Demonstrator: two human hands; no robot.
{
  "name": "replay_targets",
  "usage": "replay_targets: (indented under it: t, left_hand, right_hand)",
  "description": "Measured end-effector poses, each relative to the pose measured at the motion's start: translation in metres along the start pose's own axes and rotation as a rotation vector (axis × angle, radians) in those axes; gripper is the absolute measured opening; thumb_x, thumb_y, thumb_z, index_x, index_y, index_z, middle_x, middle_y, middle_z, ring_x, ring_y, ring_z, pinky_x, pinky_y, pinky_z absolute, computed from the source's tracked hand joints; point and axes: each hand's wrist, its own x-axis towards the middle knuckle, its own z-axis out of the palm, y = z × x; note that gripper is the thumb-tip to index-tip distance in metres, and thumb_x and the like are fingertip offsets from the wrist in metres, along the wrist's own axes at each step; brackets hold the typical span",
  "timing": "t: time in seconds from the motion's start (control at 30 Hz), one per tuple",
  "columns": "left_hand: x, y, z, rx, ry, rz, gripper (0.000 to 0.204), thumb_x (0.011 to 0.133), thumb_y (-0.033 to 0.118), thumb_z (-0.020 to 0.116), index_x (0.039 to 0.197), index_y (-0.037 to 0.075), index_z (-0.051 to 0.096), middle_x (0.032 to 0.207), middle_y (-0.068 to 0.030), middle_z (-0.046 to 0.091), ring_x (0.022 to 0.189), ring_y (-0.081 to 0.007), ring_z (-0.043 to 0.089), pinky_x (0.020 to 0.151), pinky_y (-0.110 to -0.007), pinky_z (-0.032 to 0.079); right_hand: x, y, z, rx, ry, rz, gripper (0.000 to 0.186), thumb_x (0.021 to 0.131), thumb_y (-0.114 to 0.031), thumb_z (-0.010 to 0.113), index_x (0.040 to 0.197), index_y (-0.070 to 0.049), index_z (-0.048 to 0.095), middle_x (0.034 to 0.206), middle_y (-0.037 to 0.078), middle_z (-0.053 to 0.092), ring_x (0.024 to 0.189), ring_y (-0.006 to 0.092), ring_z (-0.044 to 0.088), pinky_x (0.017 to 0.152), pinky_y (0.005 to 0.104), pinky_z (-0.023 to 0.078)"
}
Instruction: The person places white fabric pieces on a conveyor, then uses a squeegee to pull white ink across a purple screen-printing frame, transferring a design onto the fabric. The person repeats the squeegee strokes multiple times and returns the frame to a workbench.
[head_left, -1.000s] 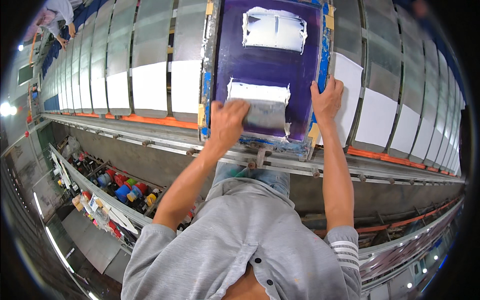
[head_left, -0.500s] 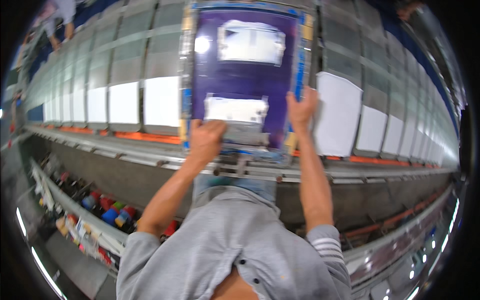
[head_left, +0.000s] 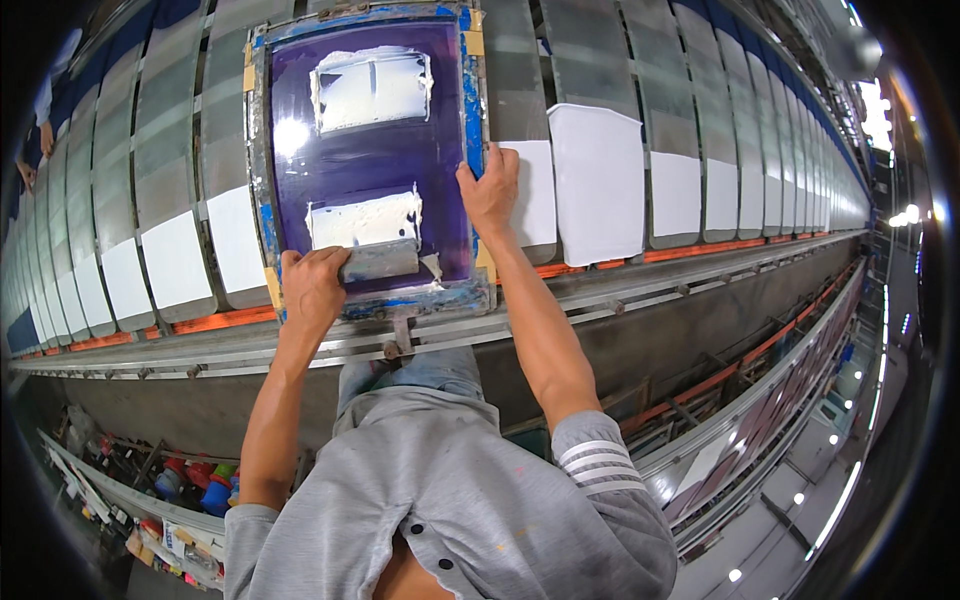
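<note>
A screen-printing frame (head_left: 478, 230) with a purple mesh lies over the long row of boards. Two pale rectangular print areas show on the mesh, with white paste around their edges. My left hand (head_left: 312, 285) is closed at the mesh's lower left, around the left end of a grey squeegee (head_left: 385, 260); the fingers partly hide that end. The squeegee lies just below the lower print area. My right hand (head_left: 490, 190) grips the frame's right side, thumb on the inner side and fingers over the outer edge.
White cloth pieces (head_left: 675, 195) lie on the boards along both sides. One larger cloth piece (head_left: 598, 185) sits to the right of the frame. A metal rail (head_left: 640, 288) edges the table in front of me. Coloured containers (head_left: 215, 495) stand at lower left; a person's hand (head_left: 46, 138) shows at far left.
The frame and both my hands have moved left along the row, past another white piece. The view has also turned. My grips look the same.
</note>
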Motion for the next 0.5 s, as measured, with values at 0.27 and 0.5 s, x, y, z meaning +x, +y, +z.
replay_targets:
  t: [0.27, 0.5]
  left_hand:
    - [-0.005, -0.005, 0.009, 0.013, 0.054, 0.042, 0.027, 0.075, -0.002, 0.063, 0.096, 0.011, 0.075, 0.095, -0.0034, 0.077, 0.085, -0.0215, 0.071, 0.077, -0.040, 0.040]
    - [-0.022, 0.003, 0.022, 0.053, 0.170, 0.028, 0.025, 0.072, 0.002, 0.067, 0.092, 0.013, 0.076, 0.085, -0.0066, 0.075, 0.082, -0.0243, 0.071, 0.080, -0.042, 0.042]
  right_hand:
    - [0.001, 0.008, 0.003, -0.236, -0.069, -0.008, 0.053, 0.085, -0.027, 0.076, 0.125, 0.005, 0.061, 0.114, 0.020, 0.059, 0.111, 0.0387, 0.057, 0.095, 0.0492, 0.049]
    - [0.004, -0.009, -0.021, -0.125, -0.140, -0.184, 0.058, 0.088, -0.041, 0.077, 0.125, 0.002, 0.067, 0.113, 0.018, 0.063, 0.111, 0.0364, 0.058, 0.096, 0.0464, 0.047]
